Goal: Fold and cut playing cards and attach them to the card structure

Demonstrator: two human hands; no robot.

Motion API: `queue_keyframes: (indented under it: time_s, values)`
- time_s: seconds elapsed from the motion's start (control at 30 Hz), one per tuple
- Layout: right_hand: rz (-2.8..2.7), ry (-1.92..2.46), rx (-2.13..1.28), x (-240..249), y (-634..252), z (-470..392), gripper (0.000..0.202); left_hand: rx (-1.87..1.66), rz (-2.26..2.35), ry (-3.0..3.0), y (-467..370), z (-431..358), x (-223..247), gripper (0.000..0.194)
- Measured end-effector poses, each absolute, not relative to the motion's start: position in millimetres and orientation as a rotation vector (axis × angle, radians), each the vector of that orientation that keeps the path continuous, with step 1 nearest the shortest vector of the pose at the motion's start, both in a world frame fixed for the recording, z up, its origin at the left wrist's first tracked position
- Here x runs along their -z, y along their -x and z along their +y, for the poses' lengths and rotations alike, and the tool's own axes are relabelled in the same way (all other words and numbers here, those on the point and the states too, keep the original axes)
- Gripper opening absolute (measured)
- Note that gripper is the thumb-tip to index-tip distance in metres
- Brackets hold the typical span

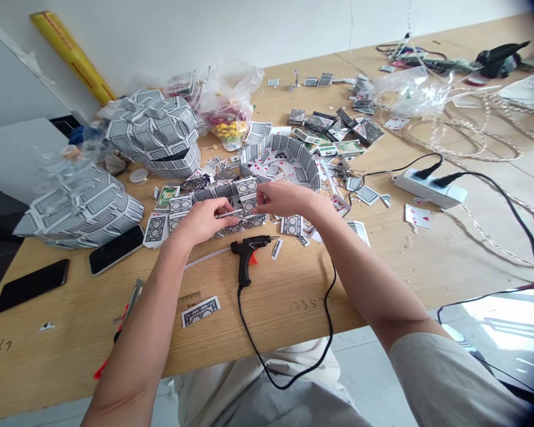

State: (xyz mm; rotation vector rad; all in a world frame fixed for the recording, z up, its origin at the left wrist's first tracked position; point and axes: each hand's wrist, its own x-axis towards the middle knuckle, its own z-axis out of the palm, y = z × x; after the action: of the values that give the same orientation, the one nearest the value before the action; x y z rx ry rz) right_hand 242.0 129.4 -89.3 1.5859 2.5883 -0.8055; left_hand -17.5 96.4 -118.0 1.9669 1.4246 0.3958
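Note:
A small box-like structure of folded playing cards (211,193) stands on the table in front of me. My left hand (202,220) grips its front wall, with thumb and fingers curled over the edge. At the structure's right end, my right hand (279,198) pinches an upright patterned playing card (248,188); its far fingers are partly hidden. Just in front lies a black glue gun (248,254) with an orange trigger, its nozzle pointing right. A bigger ring of joined cards (300,155) sits behind my right hand, loose cards inside it.
Two large card-built models (153,127) and phones (32,286) are at the left. A utility knife (136,293) lies by my left forearm. Card boxes (320,121) are scattered behind; a power strip (429,187) with cords lies right. The glue gun's cable (253,350) hangs over the edge.

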Motion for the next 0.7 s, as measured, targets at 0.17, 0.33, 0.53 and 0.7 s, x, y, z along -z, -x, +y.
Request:
queue_keyframes:
  time_s: [0.17,0.33,0.53,0.7]
  values:
    - [2.571,-1.606,0.819,89.0,-242.0,129.4,0.024,-0.399,1.438,-1.932,16.7,95.9,116.6,0.030]
    - [2.544,-1.584,0.863,86.7,-241.6,130.1,0.026,-0.397,1.438,-1.939,15.0,95.4,113.3,0.029]
    - [2.549,-1.581,0.860,85.8,-240.8,130.1,0.025,-0.384,1.429,-1.966,16.3,95.9,115.0,0.029]
    - [2.544,-1.576,0.882,86.5,-241.9,130.8,0.024,-0.379,1.429,-1.966,17.7,95.7,116.8,0.028]
